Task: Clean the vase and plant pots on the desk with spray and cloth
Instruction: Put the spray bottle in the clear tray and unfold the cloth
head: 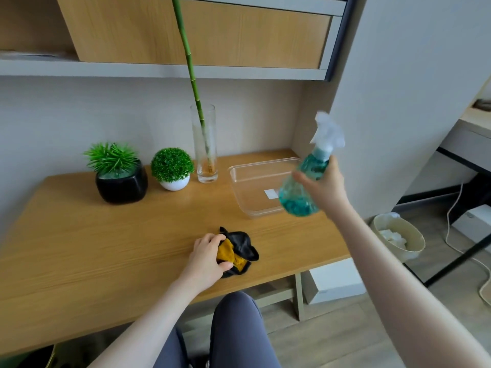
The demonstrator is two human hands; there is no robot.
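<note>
My right hand (325,187) grips a teal spray bottle (305,189) with a white trigger head, held tilted in the air above the desk's right side. My left hand (210,254) is closed on a crumpled black and mustard cloth (239,251) that lies on the wooden desk (106,248) near its front edge. At the back stand a tall clear glass vase (204,144) with a bamboo stalk, a small white pot (174,185) with a round green plant, and a black pot (122,187) with a spiky green plant.
A clear plastic tray (240,171) sits on the desk under the spray bottle. A shelf unit (159,70) overhangs the back of the desk. On the floor to the right are a beige waste bin (414,240), cables and a white box.
</note>
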